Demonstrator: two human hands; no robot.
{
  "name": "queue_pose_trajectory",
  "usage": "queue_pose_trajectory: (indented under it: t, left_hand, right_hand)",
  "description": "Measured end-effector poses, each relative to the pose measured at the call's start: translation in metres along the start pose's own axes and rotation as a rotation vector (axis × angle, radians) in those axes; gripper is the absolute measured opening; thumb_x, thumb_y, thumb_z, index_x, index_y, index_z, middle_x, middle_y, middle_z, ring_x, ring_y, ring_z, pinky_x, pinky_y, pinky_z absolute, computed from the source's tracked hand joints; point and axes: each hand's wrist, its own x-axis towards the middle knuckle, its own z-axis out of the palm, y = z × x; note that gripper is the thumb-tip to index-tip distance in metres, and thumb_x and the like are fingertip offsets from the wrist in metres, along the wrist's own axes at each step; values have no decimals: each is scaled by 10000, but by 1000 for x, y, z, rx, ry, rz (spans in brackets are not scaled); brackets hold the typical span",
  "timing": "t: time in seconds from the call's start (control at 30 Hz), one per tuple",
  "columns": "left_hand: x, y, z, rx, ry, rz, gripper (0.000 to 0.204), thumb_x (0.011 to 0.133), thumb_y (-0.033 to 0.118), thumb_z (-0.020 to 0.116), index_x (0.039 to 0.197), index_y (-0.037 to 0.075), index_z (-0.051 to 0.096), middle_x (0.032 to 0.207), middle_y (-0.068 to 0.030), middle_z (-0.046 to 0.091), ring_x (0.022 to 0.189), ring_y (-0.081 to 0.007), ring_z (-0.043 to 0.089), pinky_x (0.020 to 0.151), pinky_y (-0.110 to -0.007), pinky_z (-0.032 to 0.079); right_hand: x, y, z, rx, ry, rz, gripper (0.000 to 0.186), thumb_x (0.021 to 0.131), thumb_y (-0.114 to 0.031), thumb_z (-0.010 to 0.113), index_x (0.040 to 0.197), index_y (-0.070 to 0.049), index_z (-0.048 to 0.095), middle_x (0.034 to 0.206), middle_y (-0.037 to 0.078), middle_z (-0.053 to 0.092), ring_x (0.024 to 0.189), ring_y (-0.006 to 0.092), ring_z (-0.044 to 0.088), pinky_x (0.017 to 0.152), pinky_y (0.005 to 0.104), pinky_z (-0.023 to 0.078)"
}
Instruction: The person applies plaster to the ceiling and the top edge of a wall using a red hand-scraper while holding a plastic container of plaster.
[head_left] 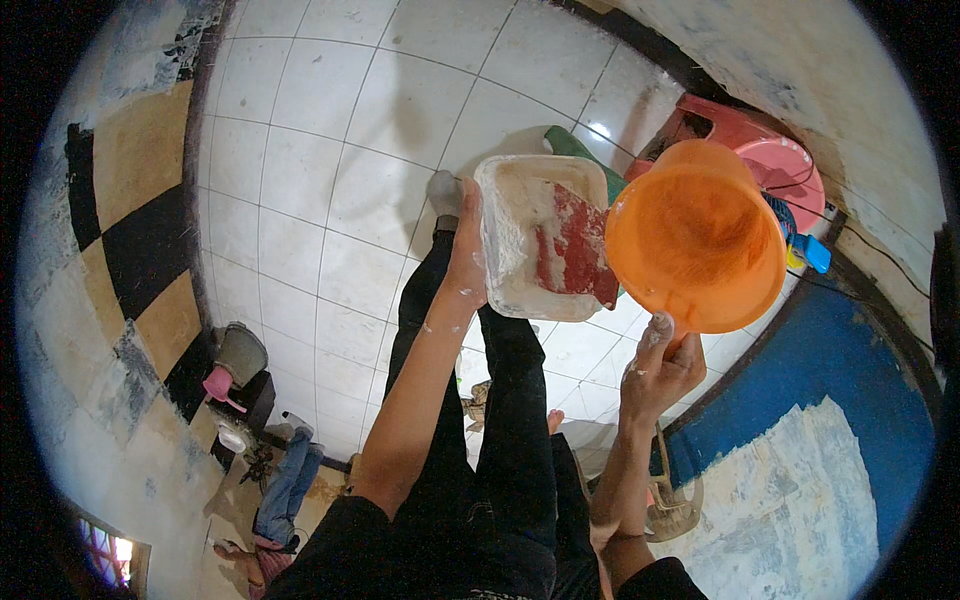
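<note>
My left hand [465,250] grips the left side of a pale plastic tub [487,220] that is smeared with powdery white and beige material. A red flat piece [573,245] with worn patches lies across the tub's right half. My right hand [660,365] is closed on the handle of an orange plastic dipper [700,230], raised beside the tub's right side, with a dusty residue inside it. Both hands have white smears on them.
Behind the dipper are pink plastic stools [780,175], a green object [565,145] and cables. Tiled floor [330,120] lies between walls. At lower left are a bucket [245,355], a pink dipper [218,385] and blue jeans [285,485]. The right wall [780,360] is partly blue.
</note>
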Motion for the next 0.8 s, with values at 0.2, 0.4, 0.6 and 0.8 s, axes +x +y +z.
queue_pose_trajectory:
  t: [0.2,0.4,0.6,0.8]
  left_hand:
    - [-1,2,0,26,11,-25,723,899,615,307,1329,36,356,1269,-141,462,1161,-269,456,1002,-397,374]
    - [-3,10,13,78,39,21,724,890,618,338,1321,37,365,1246,-134,478,1144,-254,467,990,-381,386]
    - [3,8,7,51,61,23,717,885,620,354,1315,48,372,1226,-126,487,1125,-235,481,972,-363,405]
    - [1,3,5,-8,15,-2,697,897,601,346,1314,44,372,1226,-131,488,1126,-247,481,982,-379,398]
  right_hand:
    - [3,-12,-2,-12,-43,76,187,872,-123,567,818,56,561,703,172,620,552,218,573,504,312,414]
    - [-6,-4,-3,-51,-34,58,218,883,-154,567,763,25,537,606,83,526,483,142,448,449,279,316]
    - [-21,9,-4,1,-5,72,304,912,-206,557,689,-5,507,561,-40,394,499,33,287,434,221,194]
    - [-16,-4,-12,-74,-97,141,206,874,-161,575,866,45,566,598,116,571,439,165,491,429,304,352]
